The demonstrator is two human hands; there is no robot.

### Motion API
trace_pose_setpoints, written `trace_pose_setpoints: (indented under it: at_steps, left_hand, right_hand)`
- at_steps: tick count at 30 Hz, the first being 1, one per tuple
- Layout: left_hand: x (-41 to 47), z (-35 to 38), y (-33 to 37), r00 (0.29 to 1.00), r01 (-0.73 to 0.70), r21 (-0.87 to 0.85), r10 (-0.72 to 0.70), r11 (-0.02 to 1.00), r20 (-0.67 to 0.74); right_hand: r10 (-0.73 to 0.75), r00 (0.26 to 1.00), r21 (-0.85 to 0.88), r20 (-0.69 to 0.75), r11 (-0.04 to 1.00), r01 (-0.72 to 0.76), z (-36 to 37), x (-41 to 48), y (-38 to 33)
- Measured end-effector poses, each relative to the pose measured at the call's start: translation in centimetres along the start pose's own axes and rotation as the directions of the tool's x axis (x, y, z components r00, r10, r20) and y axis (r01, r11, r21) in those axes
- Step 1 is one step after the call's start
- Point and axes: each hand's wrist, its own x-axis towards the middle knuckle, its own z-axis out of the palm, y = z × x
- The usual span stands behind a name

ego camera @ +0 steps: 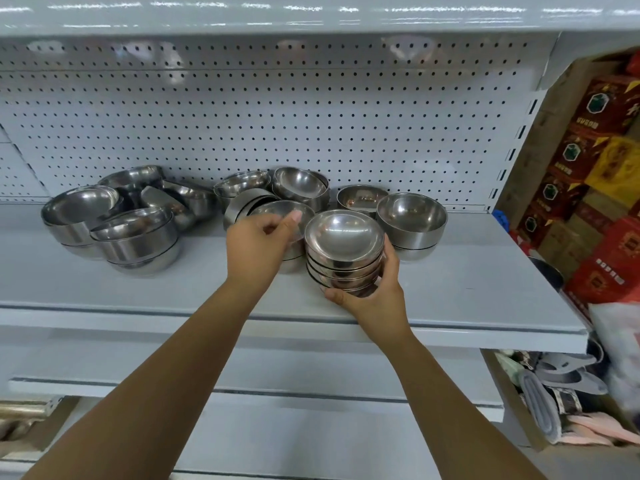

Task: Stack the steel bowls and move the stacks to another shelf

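Observation:
A stack of several steel bowls (343,252) stands tilted near the front of the grey shelf (138,292). My right hand (372,296) wraps around its base and right side. Just left of it, my left hand (258,242) pinches the rim of another steel bowl (282,211) that rests on more bowls. Behind that lies a jumble of bowls (273,187), some on their sides. A two-bowl stack (412,220) stands to the right, with a single bowl (360,199) behind it. A loose pile of bowls (117,216) sits at the left.
A white pegboard (277,109) backs the shelf, and another shelf (242,15) hangs above. Lower shelves (277,375) run beneath my arms. Red and yellow cartons (595,168) are stacked at the right, with slippers and cloth in a box (554,393) below them.

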Motion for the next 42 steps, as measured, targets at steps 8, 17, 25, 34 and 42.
trace_pose_setpoints:
  at_steps: [8,17,25,34,42]
  left_hand:
    - [7.9,0.0,-1.7,0.976,-0.178,0.184,0.149,0.967,0.16]
    - [17.5,1.1,-3.2,0.79,-0.431,0.365,0.149,0.825,0.595]
    - [20.5,1.4,-4.6,0.679,-0.515,0.245,0.217,0.821,0.701]
    - [20.8,2.0,-4.5,0.705,-0.478,0.135,0.287,0.868,0.648]
    - [17.8,-0.5,-0.8,0.707,-0.552,-0.078,0.516,0.83,0.484]
  right_hand:
    - [-0.002,0.996,-0.022,-0.086,1.0,0.0,0.4,0.6,0.1]
    - [0.04,0.982,-0.055,-0.187,0.997,-0.051,1.0,1.3,-0.3]
    - [0.044,0.976,-0.105,-0.213,0.992,-0.068,1.9,1.1,-0.7]
    - [0.037,0.974,-0.139,-0.224,0.988,-0.069,2.5,1.0,-0.5]
    - [0.041,0.97,-0.145,-0.24,0.986,-0.077,2.5,1.0,-0.5]
